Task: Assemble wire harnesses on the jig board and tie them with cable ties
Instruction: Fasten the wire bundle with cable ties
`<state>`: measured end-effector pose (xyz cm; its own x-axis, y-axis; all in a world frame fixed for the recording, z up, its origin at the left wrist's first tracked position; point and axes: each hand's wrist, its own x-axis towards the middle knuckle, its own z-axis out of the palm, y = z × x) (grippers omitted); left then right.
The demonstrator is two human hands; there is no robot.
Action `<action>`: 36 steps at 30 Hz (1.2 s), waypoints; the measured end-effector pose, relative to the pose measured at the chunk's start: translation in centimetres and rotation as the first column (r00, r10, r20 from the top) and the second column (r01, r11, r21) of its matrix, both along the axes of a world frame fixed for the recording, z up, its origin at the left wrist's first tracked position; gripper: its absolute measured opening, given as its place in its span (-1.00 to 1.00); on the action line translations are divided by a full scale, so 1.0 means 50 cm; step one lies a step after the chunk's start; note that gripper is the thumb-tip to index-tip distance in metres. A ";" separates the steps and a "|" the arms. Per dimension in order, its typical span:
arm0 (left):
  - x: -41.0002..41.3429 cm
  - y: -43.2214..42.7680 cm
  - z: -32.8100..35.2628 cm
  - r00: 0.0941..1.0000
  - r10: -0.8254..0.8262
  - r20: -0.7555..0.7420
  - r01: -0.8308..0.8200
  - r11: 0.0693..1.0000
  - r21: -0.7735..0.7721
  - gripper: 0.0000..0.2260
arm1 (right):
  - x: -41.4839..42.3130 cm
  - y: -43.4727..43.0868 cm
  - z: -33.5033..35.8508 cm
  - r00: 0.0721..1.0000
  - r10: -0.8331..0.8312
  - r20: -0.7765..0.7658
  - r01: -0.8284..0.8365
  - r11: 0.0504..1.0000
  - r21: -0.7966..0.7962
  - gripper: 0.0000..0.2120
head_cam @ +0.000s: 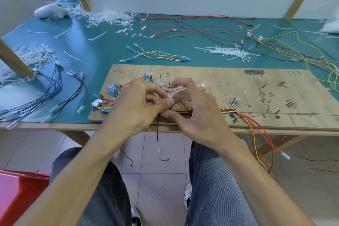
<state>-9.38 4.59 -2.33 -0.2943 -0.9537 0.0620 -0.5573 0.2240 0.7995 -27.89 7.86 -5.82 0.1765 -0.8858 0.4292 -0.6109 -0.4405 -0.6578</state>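
Note:
A plywood jig board lies on the green table. Across it runs a wire harness of red, yellow, orange and black wires with blue and white connectors at its left end. Both hands meet over the board's left half. My left hand pinches the wire bundle and a white cable tie between thumb and forefinger. My right hand grips the same tie from the right, its forefinger raised. Wire ends hang off the front edge between my knees.
Loose white cable ties lie behind the board, with bigger heaps at the back left. Spare wires: blue and black bundles at left, red and black at the back, yellow at right. A red stool stands lower left.

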 end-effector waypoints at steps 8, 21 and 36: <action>-0.005 -0.017 0.017 0.988 0.017 0.151 -0.006 0.997 -0.072 -0.89 | -0.001 -0.005 -0.007 1.000 -0.008 0.007 0.008 0.999 -0.035 -0.64; -0.003 -0.047 0.012 0.975 -0.173 0.140 0.160 0.982 0.099 -0.77 | -0.005 -0.007 -0.007 0.999 -0.029 0.041 0.031 0.998 -0.063 -0.78; -0.009 -0.047 0.019 0.990 -0.144 0.011 0.142 0.984 0.108 -0.82 | -0.010 -0.010 0.002 0.996 -0.054 0.066 0.052 0.998 0.040 -0.88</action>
<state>-9.83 2.23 -1.37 -0.4281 -0.9026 -0.0447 -0.5405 0.2161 0.8131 -28.38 7.38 -5.72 0.1007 -0.9093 0.4038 -0.5865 -0.3821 -0.7141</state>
